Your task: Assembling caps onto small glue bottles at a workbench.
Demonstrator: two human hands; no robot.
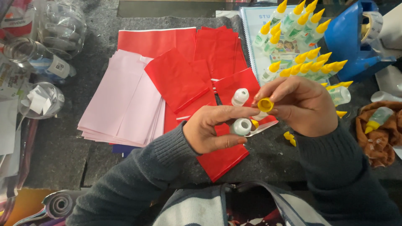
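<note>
Left of centre lie pink paper sheets [121, 100] beside red paper sheets [184, 71]; at centre the left hand [211, 129] pinches an uncapped glue bottle [241, 126] mouth-up, seemingly so nothing spills. Right of it, the right hand [299, 104] grips a yellow cap [265, 104] over it; capped glue bottles [301, 42] crowd the upper right.

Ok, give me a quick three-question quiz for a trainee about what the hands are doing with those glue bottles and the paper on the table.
1. True or false: the right hand holds a yellow cap away from any bottle.
2. What does the left hand hold? A) scissors B) an open glue bottle C) a red sheet
3. Which paper stack lies further to the left on the table, the pink sheets or the red sheets?

Key
1. True: the cap is pinched in the fingertips, off the bottle.
2. B: its white neck is uncapped.
3. The pink sheets.
</note>
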